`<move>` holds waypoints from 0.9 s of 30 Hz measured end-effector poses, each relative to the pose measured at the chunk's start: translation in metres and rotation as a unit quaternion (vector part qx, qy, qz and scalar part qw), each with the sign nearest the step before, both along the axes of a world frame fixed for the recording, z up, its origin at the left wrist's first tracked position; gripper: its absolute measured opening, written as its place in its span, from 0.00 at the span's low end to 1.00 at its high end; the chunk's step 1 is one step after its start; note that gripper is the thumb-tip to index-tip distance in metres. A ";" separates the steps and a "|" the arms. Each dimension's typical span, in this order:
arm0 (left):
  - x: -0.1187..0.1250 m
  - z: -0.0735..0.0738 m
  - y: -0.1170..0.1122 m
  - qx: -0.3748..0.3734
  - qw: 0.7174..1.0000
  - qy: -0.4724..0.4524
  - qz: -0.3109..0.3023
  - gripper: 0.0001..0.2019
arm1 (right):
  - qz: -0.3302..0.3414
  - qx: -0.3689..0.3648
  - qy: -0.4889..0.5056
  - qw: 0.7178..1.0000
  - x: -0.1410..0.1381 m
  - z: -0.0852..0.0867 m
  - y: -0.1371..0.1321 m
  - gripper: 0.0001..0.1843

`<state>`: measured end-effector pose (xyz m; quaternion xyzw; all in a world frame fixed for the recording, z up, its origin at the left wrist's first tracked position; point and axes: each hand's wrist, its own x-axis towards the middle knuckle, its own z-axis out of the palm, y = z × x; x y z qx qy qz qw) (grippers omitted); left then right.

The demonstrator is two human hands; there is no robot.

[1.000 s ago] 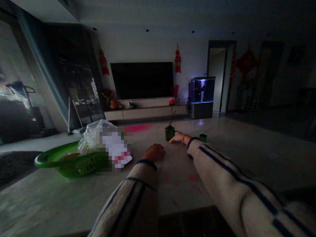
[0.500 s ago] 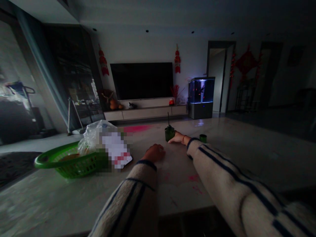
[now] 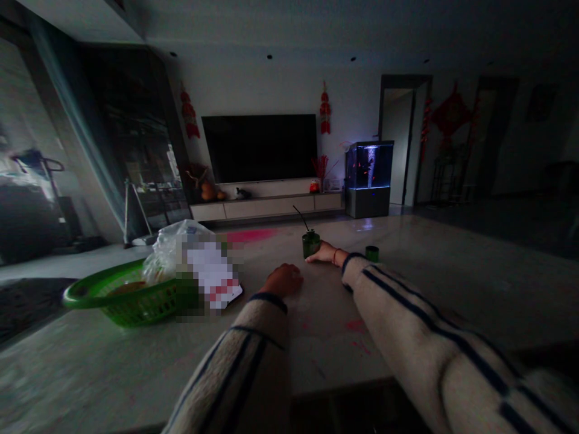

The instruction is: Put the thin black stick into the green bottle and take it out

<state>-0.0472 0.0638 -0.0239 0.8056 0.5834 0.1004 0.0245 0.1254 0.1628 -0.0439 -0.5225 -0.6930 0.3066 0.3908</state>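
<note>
My right hand (image 3: 324, 253) lies palm down on the pale stone table top (image 3: 330, 355), its fingertips against the lower side of a dark green glass bottle (image 3: 311, 245). A thin black stick (image 3: 300, 216) leans out of the bottle's neck toward the left. My left hand (image 3: 284, 280) rests curled on the table a little nearer to me, holding nothing that I can see. A small green cup (image 3: 371, 254) stands to the right of my right wrist. Both forearms wear a cream sleeve with dark blue stripes.
A green plastic basket (image 3: 90, 295) holds a plastic bag (image 3: 169, 256) at the left of the table. A pixelated patch (image 3: 212, 271) hides something beside it. Pink stains mark the table top. Beyond stand a television (image 3: 260, 147) and a lit aquarium (image 3: 368, 172).
The stick in the bottle has swung from leaning right, through upright, to leaning left. My right fingers have slid slightly left along the bottle. My left hand has not moved.
</note>
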 end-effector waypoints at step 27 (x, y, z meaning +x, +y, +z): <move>-0.003 -0.007 0.008 0.023 0.999 0.025 -0.030 0.17 | 0.039 0.007 -0.001 0.999 0.007 0.004 -0.002 0.22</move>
